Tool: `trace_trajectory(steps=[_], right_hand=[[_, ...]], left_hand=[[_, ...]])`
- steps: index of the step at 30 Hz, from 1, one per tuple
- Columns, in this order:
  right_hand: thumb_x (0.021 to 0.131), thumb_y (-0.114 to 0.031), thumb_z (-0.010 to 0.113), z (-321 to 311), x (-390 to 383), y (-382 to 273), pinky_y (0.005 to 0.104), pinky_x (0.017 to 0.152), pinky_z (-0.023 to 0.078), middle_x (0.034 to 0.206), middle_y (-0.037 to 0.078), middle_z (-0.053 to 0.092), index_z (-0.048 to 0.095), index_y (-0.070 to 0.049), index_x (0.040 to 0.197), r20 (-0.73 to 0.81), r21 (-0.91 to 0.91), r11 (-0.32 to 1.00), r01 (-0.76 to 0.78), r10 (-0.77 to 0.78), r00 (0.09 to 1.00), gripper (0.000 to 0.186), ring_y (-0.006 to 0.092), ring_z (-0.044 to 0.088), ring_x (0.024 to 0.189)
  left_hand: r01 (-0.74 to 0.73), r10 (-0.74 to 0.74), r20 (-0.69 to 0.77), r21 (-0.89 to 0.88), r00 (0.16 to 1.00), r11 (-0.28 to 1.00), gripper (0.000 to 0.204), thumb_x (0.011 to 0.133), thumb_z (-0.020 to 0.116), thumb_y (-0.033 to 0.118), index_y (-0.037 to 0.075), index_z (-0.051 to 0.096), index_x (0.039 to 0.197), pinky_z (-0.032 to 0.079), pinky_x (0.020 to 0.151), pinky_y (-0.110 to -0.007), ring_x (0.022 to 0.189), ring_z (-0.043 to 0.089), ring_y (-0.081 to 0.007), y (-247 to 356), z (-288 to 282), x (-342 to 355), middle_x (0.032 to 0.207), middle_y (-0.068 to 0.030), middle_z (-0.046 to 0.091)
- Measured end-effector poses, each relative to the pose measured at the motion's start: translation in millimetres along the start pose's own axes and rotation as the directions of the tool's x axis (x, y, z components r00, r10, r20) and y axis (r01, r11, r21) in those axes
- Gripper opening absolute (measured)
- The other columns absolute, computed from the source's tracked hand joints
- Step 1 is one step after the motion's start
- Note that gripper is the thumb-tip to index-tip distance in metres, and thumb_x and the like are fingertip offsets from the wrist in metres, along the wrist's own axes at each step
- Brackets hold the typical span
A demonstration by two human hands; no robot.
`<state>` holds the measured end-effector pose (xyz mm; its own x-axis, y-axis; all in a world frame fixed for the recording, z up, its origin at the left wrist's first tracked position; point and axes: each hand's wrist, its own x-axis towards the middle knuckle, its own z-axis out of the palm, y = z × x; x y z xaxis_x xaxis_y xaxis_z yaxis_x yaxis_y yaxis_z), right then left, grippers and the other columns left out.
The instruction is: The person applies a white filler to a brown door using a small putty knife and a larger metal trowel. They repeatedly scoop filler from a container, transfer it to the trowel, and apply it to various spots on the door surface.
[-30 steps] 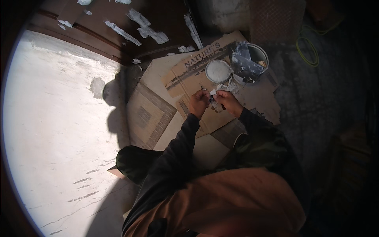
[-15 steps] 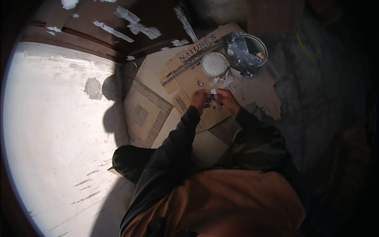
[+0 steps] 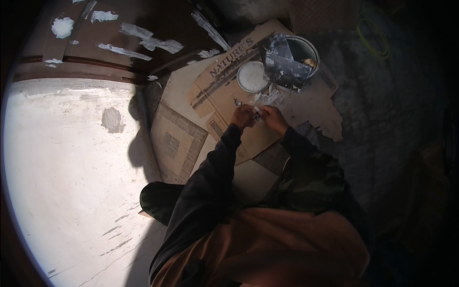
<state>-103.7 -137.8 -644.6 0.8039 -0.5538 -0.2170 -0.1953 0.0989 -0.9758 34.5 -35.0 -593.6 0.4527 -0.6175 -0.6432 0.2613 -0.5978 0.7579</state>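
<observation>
Both hands stayed together; my left hand point(image 3: 243, 116) and right hand point(image 3: 273, 117) pinched a small pale scrap point(image 3: 256, 115), seemingly, which could drop onto the flattened brown cardboard sheet point(image 3: 224, 91).

Under me the floor point(image 3: 62, 158) is pale and sunlit on my left, scratched, with 1 grey patch point(image 3: 113, 119), and dark on my right. Flattened cardboard sheets point(image 3: 229, 95) lie spread on it in front of me, overlapping, the right edge torn. On the cardboard sit a round white lid point(image 3: 252, 76) and, touching it, a metal bucket point(image 3: 299, 55).
</observation>
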Motion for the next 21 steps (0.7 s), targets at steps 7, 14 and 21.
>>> trace_trajectory(steps=[7, 14, 21], right_hand=[[0.098, -0.018, 0.056, -17.7, 8.0, 21.0, 0.0290, 0.069, 0.046, 0.078, 0.000, 0.061, 0.066, -0.001, 0.097, -0.113, -0.098, 0.987, 0.124, -0.135, 0.984, 0.020, 0.0085, 0.055, 0.073], [0.099, -0.020, 0.055, -15.3, 3.5, 27.7, 0.0250, 0.064, 0.042, 0.074, -0.004, 0.056, 0.064, -0.003, 0.092, -0.100, 0.051, 0.986, 0.160, -0.154, 0.983, 0.020, 0.0047, 0.050, 0.070], [0.099, -0.020, 0.055, -14.9, 4.0, 27.0, 0.0246, 0.064, 0.042, 0.076, -0.005, 0.056, 0.065, -0.004, 0.095, -0.050, 0.116, 0.990, 0.086, -0.081, 0.996, 0.020, 0.0040, 0.048, 0.070]], left_hand=[[0.032, -0.018, 0.170, -0.083, 0.985, 0.996, 0.037, 0.092, 0.055, 0.002, 0.001, 0.057, 0.128, 0.061, 0.070, -0.034, 0.079, 0.068, -0.0199, 3.6, -1.9, 4.9, 0.092, -0.0067, 0.063], [-0.034, 0.048, 0.121, -0.118, 0.992, 0.992, 0.032, 0.091, 0.054, -0.001, -0.004, 0.060, 0.122, 0.062, 0.073, -0.035, 0.084, 0.070, -0.0238, -2.2, 1.6, 2.6, 0.101, -0.0115, 0.067], [-0.078, 0.082, 0.072, -0.054, 0.994, 0.996, 0.029, 0.092, 0.055, 0.001, -0.004, 0.062, 0.120, 0.063, 0.068, -0.033, 0.075, 0.071, -0.0245, -8.2, 0.0, 3.7, 0.097, -0.0129, 0.068]])
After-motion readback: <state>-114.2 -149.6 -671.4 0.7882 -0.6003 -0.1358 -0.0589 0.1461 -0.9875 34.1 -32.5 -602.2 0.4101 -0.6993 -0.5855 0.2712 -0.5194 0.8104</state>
